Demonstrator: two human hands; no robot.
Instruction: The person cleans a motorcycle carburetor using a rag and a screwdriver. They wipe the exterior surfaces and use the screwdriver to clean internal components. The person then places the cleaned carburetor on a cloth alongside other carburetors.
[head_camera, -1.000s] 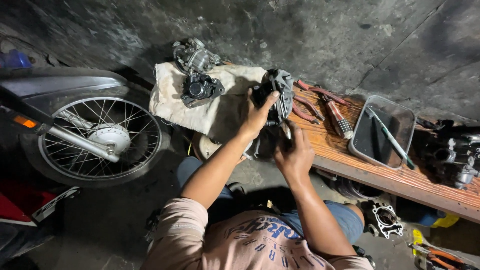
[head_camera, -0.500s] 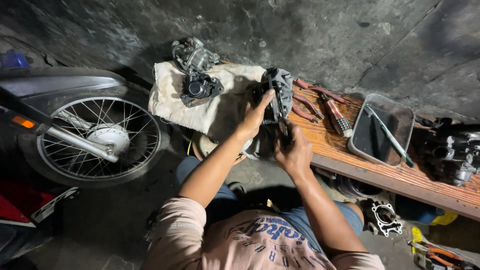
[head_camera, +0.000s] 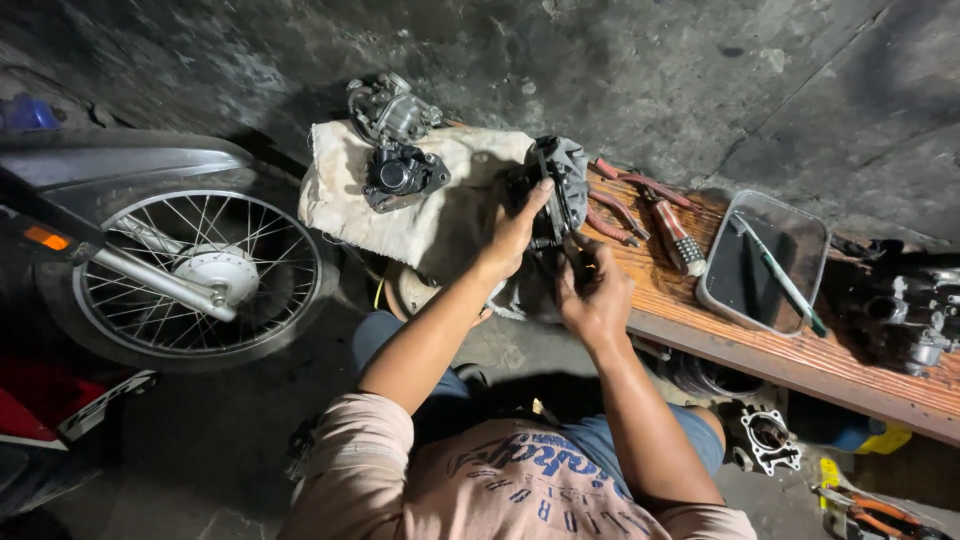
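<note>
Left hand (head_camera: 515, 228) clamped on grey engine part (head_camera: 560, 190) above wooden bench (head_camera: 800, 350), right hand (head_camera: 592, 292) just below, closed on perhaps a small tool, dirty cloth (head_camera: 430, 200) beside.

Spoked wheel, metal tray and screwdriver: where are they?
Spoked wheel (head_camera: 205, 275), head view, on its hub.
Metal tray (head_camera: 725, 300), head view, on its near rim.
Screwdriver (head_camera: 677, 238), head view, on its striped handle.

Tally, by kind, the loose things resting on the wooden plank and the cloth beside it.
Metal engine parts on the cloth: 2
Red-handled pliers: 1
Red-handled screwdriver: 1
Metal tray: 1
Green-handled tool in tray: 1
Total: 6
</note>
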